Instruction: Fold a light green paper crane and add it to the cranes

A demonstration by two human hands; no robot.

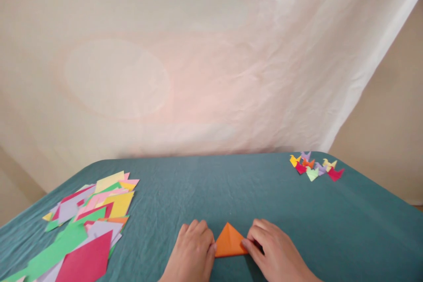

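An orange paper (229,243), folded into a triangle with its point facing away from me, is at the near middle of the table. A faint crease runs down from its tip. My left hand (194,249) has its fingers curled, with the thumb at the triangle's left corner. At the right corner, my right hand (272,246) pinches the paper between thumb and curled fingers. Both hands hide the ends of the triangle's base.
A spread pile of coloured paper sheets (87,257) covers the left side of the table. Several small folded paper birds (312,173) stand at the far right. The table has a dark green cloth (185,194), and a pale sheet (205,75) hangs behind it.
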